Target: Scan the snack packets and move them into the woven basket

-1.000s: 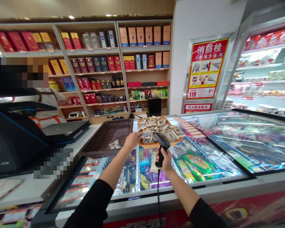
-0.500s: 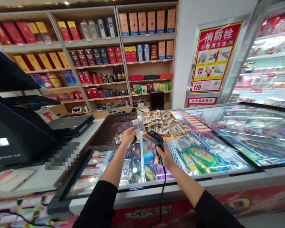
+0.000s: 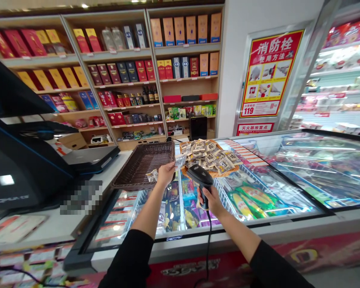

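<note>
My left hand [image 3: 166, 174] pinches a small snack packet [image 3: 180, 161] by its edge, held up between the two baskets. In my right hand [image 3: 212, 200] is a black barcode scanner [image 3: 200, 176], its head pointing up and left toward that packet and its cord hanging down. Behind the scanner, an orange wicker basket [image 3: 225, 174] carries a heap of similar packets [image 3: 210, 154]. To the left, a dark brown wicker basket [image 3: 129, 170] has a small packet [image 3: 152, 176] lying at its near right corner.
Both baskets rest on the glass top of a chest freezer [image 3: 276, 218] filled with packaged goods. At left, a black checkout machine [image 3: 24, 160] and a scale [image 3: 91, 157] stand on a white counter [image 3: 75, 222]. Shelves of boxes [image 3: 138, 72] line the back wall.
My left hand has moved slightly right with the packet, which is now turned more edge-on. The scanner has shifted a little right and down in my right hand.
</note>
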Motion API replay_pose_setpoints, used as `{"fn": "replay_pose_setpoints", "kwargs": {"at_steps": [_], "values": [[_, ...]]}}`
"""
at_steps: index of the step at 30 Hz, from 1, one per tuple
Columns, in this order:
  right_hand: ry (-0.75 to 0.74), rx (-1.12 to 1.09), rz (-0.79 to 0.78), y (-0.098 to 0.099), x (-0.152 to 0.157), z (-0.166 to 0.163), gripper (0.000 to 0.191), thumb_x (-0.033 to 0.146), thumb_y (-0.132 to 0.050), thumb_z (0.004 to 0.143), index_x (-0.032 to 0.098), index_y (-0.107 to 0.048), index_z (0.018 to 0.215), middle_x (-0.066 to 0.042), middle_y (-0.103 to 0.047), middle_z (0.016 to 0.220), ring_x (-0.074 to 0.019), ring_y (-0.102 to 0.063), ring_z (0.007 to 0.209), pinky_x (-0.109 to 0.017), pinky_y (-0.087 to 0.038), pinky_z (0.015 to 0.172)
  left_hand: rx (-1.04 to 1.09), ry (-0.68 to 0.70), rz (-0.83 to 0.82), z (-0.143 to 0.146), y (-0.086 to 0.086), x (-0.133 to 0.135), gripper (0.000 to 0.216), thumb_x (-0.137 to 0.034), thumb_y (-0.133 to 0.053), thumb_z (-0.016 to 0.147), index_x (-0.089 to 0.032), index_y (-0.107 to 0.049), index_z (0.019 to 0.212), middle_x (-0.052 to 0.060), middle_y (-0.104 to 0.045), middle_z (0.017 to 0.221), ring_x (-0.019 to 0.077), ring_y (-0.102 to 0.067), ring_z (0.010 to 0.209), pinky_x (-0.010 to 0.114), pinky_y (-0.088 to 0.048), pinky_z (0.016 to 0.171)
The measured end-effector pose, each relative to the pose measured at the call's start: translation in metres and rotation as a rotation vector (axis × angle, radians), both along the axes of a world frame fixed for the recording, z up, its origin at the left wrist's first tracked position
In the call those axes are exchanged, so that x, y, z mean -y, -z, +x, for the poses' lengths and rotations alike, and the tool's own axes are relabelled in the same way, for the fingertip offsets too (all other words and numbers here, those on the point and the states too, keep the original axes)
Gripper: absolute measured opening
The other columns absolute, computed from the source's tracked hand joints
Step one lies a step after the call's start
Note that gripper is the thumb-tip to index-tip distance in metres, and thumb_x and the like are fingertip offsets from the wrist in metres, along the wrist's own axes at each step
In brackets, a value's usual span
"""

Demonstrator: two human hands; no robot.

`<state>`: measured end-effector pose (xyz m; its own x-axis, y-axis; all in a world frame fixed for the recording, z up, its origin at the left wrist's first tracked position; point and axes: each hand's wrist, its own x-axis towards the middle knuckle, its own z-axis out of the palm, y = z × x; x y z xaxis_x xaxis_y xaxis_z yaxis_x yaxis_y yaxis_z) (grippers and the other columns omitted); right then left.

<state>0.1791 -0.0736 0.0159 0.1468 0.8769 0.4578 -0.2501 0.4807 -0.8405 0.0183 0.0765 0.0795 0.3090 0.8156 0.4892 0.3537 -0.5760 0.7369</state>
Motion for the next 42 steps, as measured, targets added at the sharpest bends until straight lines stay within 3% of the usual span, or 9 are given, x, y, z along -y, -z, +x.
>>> {"fn": "replay_pose_setpoints", "kwargs": {"at_steps": [6,14,16,21,25,29,35,37,42], "values": [[0.000,-0.046,0.009,0.001,-0.001,-0.001,0.037,0.054,-0.062,0.083,0.019,-0.053,0.079,0.003,-0.054,0.063,-0.0063,-0.044,0.039,-0.019,-0.035,0.035,0.014,0.024,-0.019,0.000,-0.001,0.002,0.031,-0.019,-0.058,0.079,-0.018,-0.074,0.105,0.001,-0.073,0.106,0.0248,-0.068,0.100,0.033,-0.050,0.089],[-0.010,-0.081,0.007,0.000,-0.001,-0.001,0.037,0.055,-0.063,0.083,0.019,-0.054,0.079,0.004,-0.053,0.059,-0.0065,-0.043,0.038,-0.020,-0.037,0.035,-0.010,-0.019,-0.027,0.002,0.004,0.000,0.032,-0.019,-0.058,0.079,-0.017,-0.073,0.108,0.003,-0.074,0.104,0.0243,-0.069,0.097,0.032,-0.052,0.086],[0.003,-0.105,0.007,0.002,-0.002,0.001,0.037,0.055,-0.062,0.083,0.019,-0.055,0.079,0.005,-0.052,0.058,-0.0066,-0.043,0.038,-0.019,-0.037,0.035,0.021,-0.102,-0.012,0.002,0.004,-0.001,0.033,-0.019,-0.058,0.080,-0.018,-0.072,0.110,0.003,-0.074,0.104,0.0240,-0.069,0.097,0.032,-0.052,0.087],[0.175,-0.290,0.016,0.004,-0.008,0.011,0.036,0.054,-0.065,0.081,0.021,-0.052,0.082,0.004,-0.055,0.063,-0.0069,-0.047,0.040,-0.018,-0.035,0.036,0.070,-0.544,0.080,-0.016,-0.008,0.002,0.041,-0.015,-0.048,0.086,-0.020,-0.065,0.123,0.008,-0.069,0.118,0.0251,-0.064,0.110,0.037,-0.048,0.096],[0.296,-0.422,0.053,0.001,-0.012,0.016,0.036,0.054,-0.064,0.080,0.022,-0.050,0.088,0.007,-0.053,0.062,-0.0071,-0.046,0.038,-0.019,-0.036,0.036,-0.312,-0.553,-0.042,-0.025,-0.021,0.009,0.051,-0.002,-0.052,0.075,-0.019,-0.067,0.121,0.014,-0.058,0.134,0.0323,-0.050,0.129,0.047,-0.037,0.108],[0.393,-0.487,0.105,-0.003,-0.014,0.023,0.036,0.054,-0.061,0.081,0.023,-0.047,0.091,0.007,-0.052,0.062,-0.0076,-0.045,0.039,-0.020,-0.037,0.037,-0.362,-0.363,0.144,0.016,-0.029,0.028,0.043,-0.009,-0.052,0.080,-0.020,-0.067,0.119,0.010,-0.058,0.135,0.0274,-0.049,0.129,0.041,-0.037,0.110],[0.737,-0.582,0.122,-0.005,-0.016,0.050,0.037,0.056,-0.058,0.082,0.024,-0.040,0.082,0.008,-0.048,0.059,-0.0078,-0.045,0.039,-0.020,-0.038,0.037,-0.388,0.212,0.322,0.134,-0.036,0.062,0.026,-0.018,-0.055,0.083,-0.021,-0.073,0.102,0.008,-0.070,0.114,0.0228,-0.062,0.110,0.033,-0.046,0.100],[0.788,-0.598,0.089,-0.004,-0.017,0.057,0.038,0.057,-0.057,0.082,0.024,-0.039,0.080,0.009,-0.047,0.057,-0.0079,-0.044,0.038,-0.020,-0.037,0.036,-0.475,0.267,0.304,0.163,-0.035,0.067,0.020,-0.019,-0.061,0.079,-0.021,-0.073,0.096,0.009,-0.071,0.109,0.0245,-0.063,0.106,0.032,-0.048,0.094],[0.812,-0.571,0.034,-0.001,-0.022,0.059,0.039,0.058,-0.058,0.080,0.024,-0.039,0.078,0.009,-0.046,0.052,-0.0080,-0.043,0.036,-0.019,-0.034,0.034,-0.693,0.162,0.292,0.194,-0.026,0.069,0.023,-0.009,-0.068,0.067,-0.016,-0.072,0.089,0.015,-0.070,0.098,0.0300,-0.065,0.098,0.034,-0.048,0.087]]}}
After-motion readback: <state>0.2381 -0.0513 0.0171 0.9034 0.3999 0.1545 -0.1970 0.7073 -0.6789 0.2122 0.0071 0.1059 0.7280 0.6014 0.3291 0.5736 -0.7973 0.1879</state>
